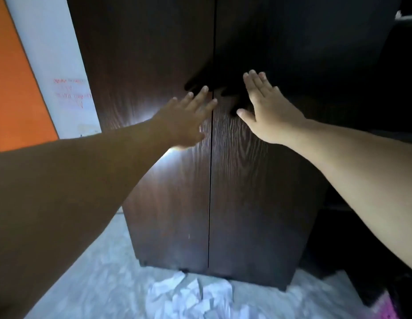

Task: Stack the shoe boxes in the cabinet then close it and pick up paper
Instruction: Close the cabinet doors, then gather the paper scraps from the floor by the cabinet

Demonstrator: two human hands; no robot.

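Facing shut cabinet [223, 180], perhaps tiled floor [97, 284]

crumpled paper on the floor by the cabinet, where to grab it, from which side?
Come from above onto the crumpled paper. It lies loose on the floor against the cabinet base, so the back is blocked. Pinch the raised folds at the middle of the heap, probably with the nearer left hand; both hands are open.
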